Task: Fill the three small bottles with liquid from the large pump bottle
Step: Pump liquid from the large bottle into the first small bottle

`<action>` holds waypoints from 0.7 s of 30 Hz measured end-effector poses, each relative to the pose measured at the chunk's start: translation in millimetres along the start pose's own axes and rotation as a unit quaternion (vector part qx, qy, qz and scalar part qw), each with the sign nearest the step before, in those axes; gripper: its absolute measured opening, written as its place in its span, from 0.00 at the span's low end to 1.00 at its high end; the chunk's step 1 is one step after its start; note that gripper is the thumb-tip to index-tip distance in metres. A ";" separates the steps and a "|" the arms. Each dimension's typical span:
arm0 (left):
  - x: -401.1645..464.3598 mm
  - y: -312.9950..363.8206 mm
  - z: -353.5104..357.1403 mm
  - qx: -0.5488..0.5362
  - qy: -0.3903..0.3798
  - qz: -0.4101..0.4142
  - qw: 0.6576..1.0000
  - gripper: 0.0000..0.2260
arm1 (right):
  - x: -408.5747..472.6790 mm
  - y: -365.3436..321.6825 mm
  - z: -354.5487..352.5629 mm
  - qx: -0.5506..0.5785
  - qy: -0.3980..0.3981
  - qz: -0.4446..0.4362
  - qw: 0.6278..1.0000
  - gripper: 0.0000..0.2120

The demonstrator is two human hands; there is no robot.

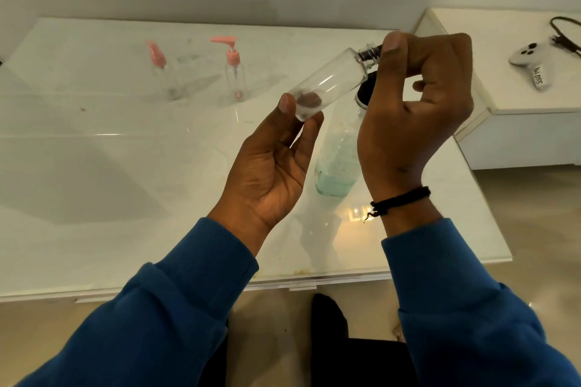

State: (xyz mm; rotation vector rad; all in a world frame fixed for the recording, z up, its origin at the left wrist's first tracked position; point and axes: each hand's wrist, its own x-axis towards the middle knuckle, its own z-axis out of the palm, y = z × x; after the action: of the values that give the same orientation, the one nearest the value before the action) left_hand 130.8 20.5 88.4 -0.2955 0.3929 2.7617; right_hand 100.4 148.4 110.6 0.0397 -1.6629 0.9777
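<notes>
My left hand (270, 163) pinches the bottom end of a small clear bottle (327, 82) that lies tilted in the air, neck up to the right. My right hand (421, 97) grips the dark cap (371, 52) at that neck. Behind and below my right hand stands the large pump bottle (338, 160) with pale blue-green liquid in its lower part; its dark top is partly hidden. Two other small clear bottles stand far left on the white table (125, 166): one with a pink spray cap (162, 72), one with a pink pump (234, 69).
A white game controller (531, 60) and a black cable (566, 38) lie on a white cabinet at the right. The table's front edge runs just beyond my blue sleeves; beige floor lies below and to the right.
</notes>
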 end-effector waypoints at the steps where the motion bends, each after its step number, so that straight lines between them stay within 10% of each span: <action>1: 0.4 0.3 0.5 0.000 -0.002 0.001 1.000 0.22 | 1.6 0.0 0.2 -0.002 0.004 -0.002 1.000 0.12; 21: -0.9 -0.8 1.4 -0.003 0.005 0.000 1.000 0.23 | -1.5 -1.0 1.4 0.008 -0.004 0.013 1.000 0.11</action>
State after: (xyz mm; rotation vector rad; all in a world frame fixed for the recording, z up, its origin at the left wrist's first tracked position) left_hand 131.7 21.4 89.7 -0.3115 0.3888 2.7628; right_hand 100.3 146.2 109.9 0.0335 -1.6665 1.0124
